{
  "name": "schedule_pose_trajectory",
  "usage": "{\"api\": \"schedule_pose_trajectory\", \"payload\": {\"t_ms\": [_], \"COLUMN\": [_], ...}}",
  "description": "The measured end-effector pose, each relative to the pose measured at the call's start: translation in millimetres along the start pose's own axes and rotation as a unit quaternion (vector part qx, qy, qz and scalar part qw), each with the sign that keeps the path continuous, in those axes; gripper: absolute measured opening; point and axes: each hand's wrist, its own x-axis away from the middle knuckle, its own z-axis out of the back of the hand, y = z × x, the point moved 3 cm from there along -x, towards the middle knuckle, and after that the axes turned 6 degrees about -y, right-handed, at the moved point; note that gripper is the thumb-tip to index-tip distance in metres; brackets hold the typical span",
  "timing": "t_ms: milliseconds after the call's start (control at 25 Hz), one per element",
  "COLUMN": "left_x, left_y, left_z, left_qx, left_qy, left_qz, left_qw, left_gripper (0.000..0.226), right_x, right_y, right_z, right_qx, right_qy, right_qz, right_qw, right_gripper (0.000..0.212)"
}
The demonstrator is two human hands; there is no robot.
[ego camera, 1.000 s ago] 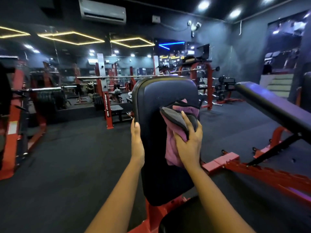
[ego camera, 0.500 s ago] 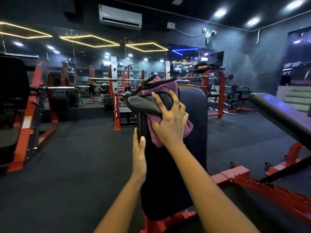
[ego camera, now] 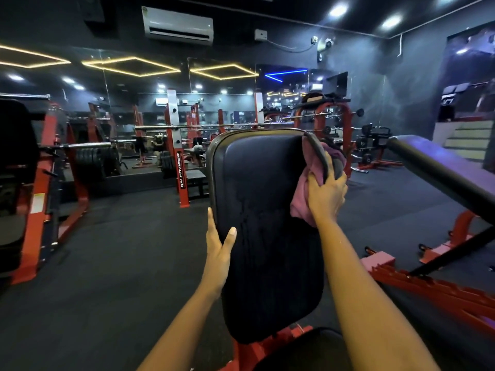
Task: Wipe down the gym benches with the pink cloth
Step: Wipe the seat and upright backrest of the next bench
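Pink cloth (ego camera: 301,192) sits bunched against the upper right edge of the backrest pad (ego camera: 267,263), partly wrapped round that edge, with a grey layer folded over it. The right grip (ego camera: 327,195) has hold of it, fingers curled tight over the bundle and pressing the fabric onto the vinyl. The left grip (ego camera: 218,253) clasps the pad's left edge lower down, thumb on the front face and fingers behind the rim, apparently bracing it.

The pad stands nearly upright. Its long axis runs from the red frame (ego camera: 257,352) near the person up and away to the rounded top. So the cloth is at the far, high, right corner, and almost all of the front face lies left of and below the right grip. Faint wet streaks run down the middle of that face. As I read it, the next stroke should go down the long axis or leftward toward the bracing hand. A second bench (ego camera: 442,170) slants across the right, well apart from both grips.
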Motion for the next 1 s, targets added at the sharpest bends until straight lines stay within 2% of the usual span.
{"api": "schedule_pose_trajectory", "payload": {"t_ms": [120, 240, 320, 400, 480, 520, 600, 640, 760, 840, 920, 1000], "left_x": [4.1, 3.8, 3.3, 3.1, 9.5, 13.2, 24.1, 30.3, 45.2, 50.2, 48.0, 46.4], "left_y": [3.7, -0.5, -2.4, -7.9, -7.8, -9.3, -21.0, -31.7, -65.8, -71.6, -77.4, -78.9], "left_z": [-5.5, -5.3, -4.4, -2.4, 1.0, 7.8, 17.8, 20.3, 9.2, -2.8, -7.1, -12.5], "left_qx": [0.000, -0.016, -0.009, 0.066, 0.113, 0.123, 0.136, 0.123, 0.130, 0.090, 0.045, 0.035], "left_qy": [0.006, 0.026, 0.030, -0.007, -0.014, 0.005, 0.044, 0.057, 0.026, 0.014, 0.028, 0.028], "left_qz": [-0.015, -0.039, -0.040, 0.009, 0.036, 0.013, -0.001, 0.012, 0.046, 0.061, 0.045, 0.039], "left_qw": [1.000, 0.999, 0.999, 0.998, 0.993, 0.992, 0.990, 0.991, 0.990, 0.994, 0.998, 0.998], "left_gripper": [0.076, 0.089, 0.077, 0.064, 0.063, 0.069, 0.074, 0.068, 0.047, 0.057, 0.083, 0.082], "right_x": [22.1, 77.6, 130.5, 185.5, 227.6, 239.2, 244.6, 241.9, 228.1, 211.1, 187.7, 164.3], "right_y": [-11.9, -19.4, -17.2, -9.7, 3.7, 11.5, 23.3, 27.0, 37.7, 50.9, 68.7, 89.0], "right_z": [-5.3, -18.3, -33.0, -48.6, -60.5, -64.0, -67.4, -67.8, -63.7, -57.9, -48.3, -39.9], "right_qx": [0.002, 0.008, 0.012, 0.029, 0.038, 0.043, 0.056, 0.062, 0.063, 0.063, 0.061, 0.056], "right_qy": [0.004, 0.006, -0.026, -0.069, -0.090, -0.095, -0.099, -0.096, -0.077, -0.052, -0.026, -0.005], "right_qz": [0.031, 0.103, 0.154, 0.189, 0.205, 0.212, 0.223, 0.228, 0.227, 0.208, 0.189, 0.158], "right_qw": [1.000, 0.995, 0.988, 0.979, 0.974, 0.972, 0.968, 0.967, 0.969, 0.975, 0.980, 0.986], "right_gripper": [0.060, 0.060, 0.065, 0.071, 0.073, 0.074, 0.076, 0.076, 0.076, 0.073, 0.063, 0.059]}}
